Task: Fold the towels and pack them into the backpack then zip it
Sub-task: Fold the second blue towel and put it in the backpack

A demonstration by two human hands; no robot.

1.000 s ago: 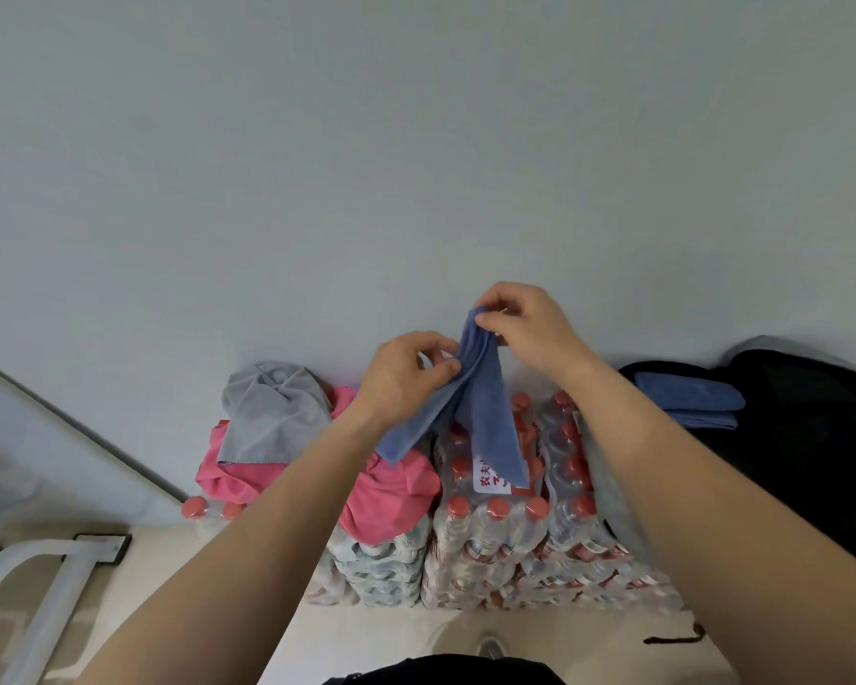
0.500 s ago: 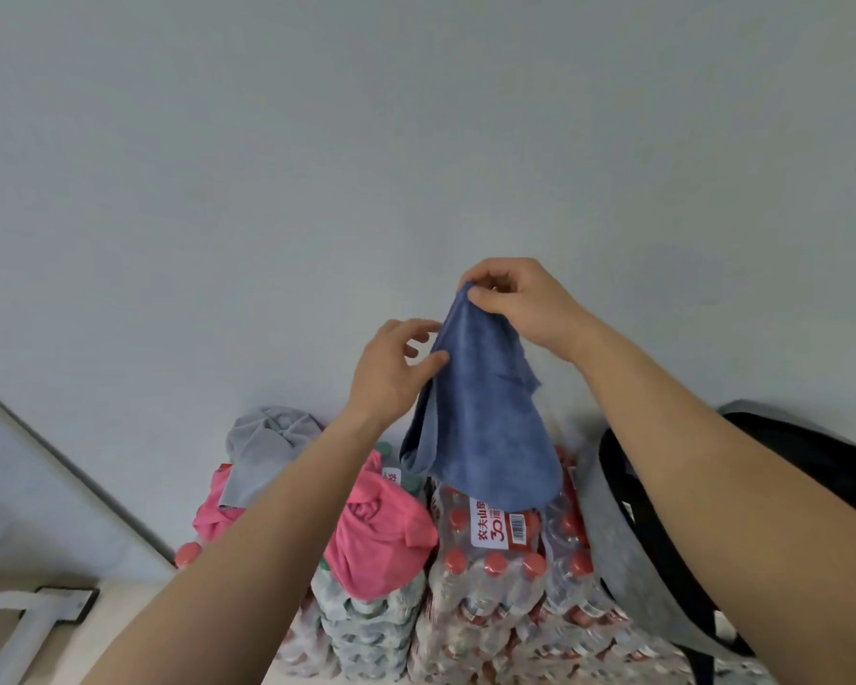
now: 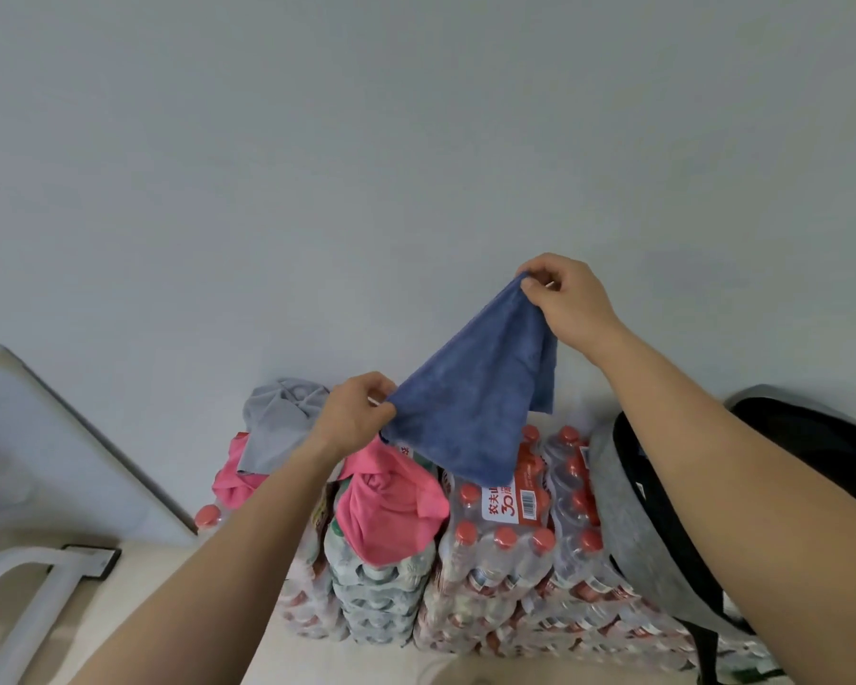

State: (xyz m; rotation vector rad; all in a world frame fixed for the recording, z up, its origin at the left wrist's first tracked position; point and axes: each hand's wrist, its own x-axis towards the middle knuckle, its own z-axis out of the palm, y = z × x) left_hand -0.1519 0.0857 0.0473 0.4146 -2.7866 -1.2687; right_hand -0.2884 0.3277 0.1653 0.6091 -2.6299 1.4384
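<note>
Hidden or cut off: grey-and-black fabric backpack point(image 3: 633, 511) at right, largely behind the right forearm and cut by the frame edge; cannot tell whether its zip is done up. Crumpled grey cloth towel point(image 3: 278, 422) and crumpled pink cloth towel point(image 3: 391, 506) lie on shrink-wrapped packs of red-capped water bottles point(image 3: 505, 546), the left wrist covering part of each. The lower edge of the blue towel hides the top of one pack's red label. White metal frame point(image 3: 31, 585) at lower left, cropped.

Blue soft-pile cloth towel point(image 3: 470, 402): held in the air before the pale wall point(image 3: 366, 165), above the bottle packs, touching none of them. It is stretched on a slant and its lower corner hangs to a point; a narrow fold droops beneath the right hand.

Left hand point(image 3: 352, 412): pinches the towel's lower left corner between thumb and curled fingers. Right hand point(image 3: 569, 301): higher, pinches the upper corner the same way.
</note>
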